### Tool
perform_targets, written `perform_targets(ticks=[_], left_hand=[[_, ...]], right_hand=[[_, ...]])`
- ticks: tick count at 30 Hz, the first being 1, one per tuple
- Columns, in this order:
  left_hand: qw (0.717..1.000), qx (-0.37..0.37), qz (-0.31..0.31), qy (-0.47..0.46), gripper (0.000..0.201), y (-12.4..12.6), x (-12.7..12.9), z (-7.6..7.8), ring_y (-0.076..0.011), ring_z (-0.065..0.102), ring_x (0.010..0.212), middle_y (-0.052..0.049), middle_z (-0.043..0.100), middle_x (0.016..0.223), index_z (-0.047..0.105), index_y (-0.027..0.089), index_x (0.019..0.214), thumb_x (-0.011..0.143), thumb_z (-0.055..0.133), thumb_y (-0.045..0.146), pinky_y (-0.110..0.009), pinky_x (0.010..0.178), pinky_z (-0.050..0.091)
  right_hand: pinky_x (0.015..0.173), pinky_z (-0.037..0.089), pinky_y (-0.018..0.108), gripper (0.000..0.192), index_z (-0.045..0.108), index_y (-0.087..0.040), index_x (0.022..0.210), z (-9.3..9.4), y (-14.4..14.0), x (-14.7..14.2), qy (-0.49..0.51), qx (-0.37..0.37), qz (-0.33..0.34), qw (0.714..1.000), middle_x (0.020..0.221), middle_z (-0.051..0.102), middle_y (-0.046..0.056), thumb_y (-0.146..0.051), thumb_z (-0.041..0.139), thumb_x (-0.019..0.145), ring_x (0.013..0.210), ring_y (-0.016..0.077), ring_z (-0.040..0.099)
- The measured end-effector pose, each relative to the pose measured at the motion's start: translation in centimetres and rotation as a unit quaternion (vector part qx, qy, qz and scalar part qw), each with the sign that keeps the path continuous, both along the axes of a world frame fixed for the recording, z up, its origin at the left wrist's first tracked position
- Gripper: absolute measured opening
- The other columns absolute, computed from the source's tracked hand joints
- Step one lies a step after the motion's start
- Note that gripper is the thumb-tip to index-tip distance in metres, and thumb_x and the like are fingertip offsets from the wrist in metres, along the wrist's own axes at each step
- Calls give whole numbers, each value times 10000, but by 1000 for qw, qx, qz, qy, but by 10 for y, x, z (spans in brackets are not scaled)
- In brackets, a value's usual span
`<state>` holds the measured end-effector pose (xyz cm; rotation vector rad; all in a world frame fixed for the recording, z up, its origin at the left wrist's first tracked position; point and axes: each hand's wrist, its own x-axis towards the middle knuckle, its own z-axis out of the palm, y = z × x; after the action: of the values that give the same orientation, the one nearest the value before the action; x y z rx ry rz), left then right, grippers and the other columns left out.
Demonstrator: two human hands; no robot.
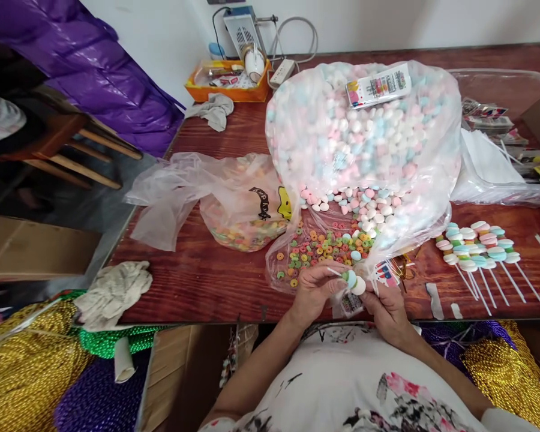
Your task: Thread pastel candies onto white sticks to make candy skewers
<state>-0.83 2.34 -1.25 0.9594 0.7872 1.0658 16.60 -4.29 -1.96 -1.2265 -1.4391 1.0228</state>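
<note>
Near the table's front edge, my left hand point(314, 295) pinches a short candy skewer point(351, 279), a white stick threaded with a green ring, a pale blue piece and a white piece. My right hand point(386, 307) has its fingers closed at the skewer's white end; part of its grip is hidden. Just beyond lies an opened clear bag of small candy rings point(315, 247), green, orange and red. Behind it bulges a big bag of pastel marshmallow-like candies point(342, 132), some spilling at its mouth. To the right, several finished-looking candy skewers point(479, 246) lie side by side.
A second, knotted bag of candy rings point(245, 234) lies left. An orange tray point(227, 90) stands at the back, a clear plastic bin point(499, 192) at the right. Crumpled cloth point(114, 291) rests on the left edge. Gold bead strands point(31, 360) are below.
</note>
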Motion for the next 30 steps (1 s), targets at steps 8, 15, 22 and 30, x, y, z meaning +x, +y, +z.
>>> perform_targets(ticks=[8,15,22,30], left_hand=[[998,-7,-45,41,217,5,3,9,-195,716,869,-77,784,958,818,208,953,808,797,368,-328,840,575],[942,224,60,242,141,97,-2,31,-193,684,831,-55,767,928,804,225,908,865,706,318,-320,805,551],[718,446,-181,504,184,196,49,-1,-261,632,942,-137,693,972,759,149,859,854,575,166,-418,900,516],[717,478,-115,495,240,169,18,-26,-260,621,979,-157,688,1020,683,171,750,917,514,203,-447,910,497]], right_hand=[[549,373,245,170,708,-203,909,-4,-2,13,-20,16,-25,999,625,509,-41,-221,558,986,547,96,423],[449,323,232,124,681,-175,873,-8,6,62,151,-35,-309,938,521,447,-68,-296,706,883,453,83,381],[508,401,253,99,729,-200,956,-18,-5,52,92,18,-243,966,577,532,-50,-263,679,899,504,102,463],[508,388,255,134,739,-200,960,-35,-17,65,75,-23,-231,970,576,489,-50,-279,635,931,511,103,446]])
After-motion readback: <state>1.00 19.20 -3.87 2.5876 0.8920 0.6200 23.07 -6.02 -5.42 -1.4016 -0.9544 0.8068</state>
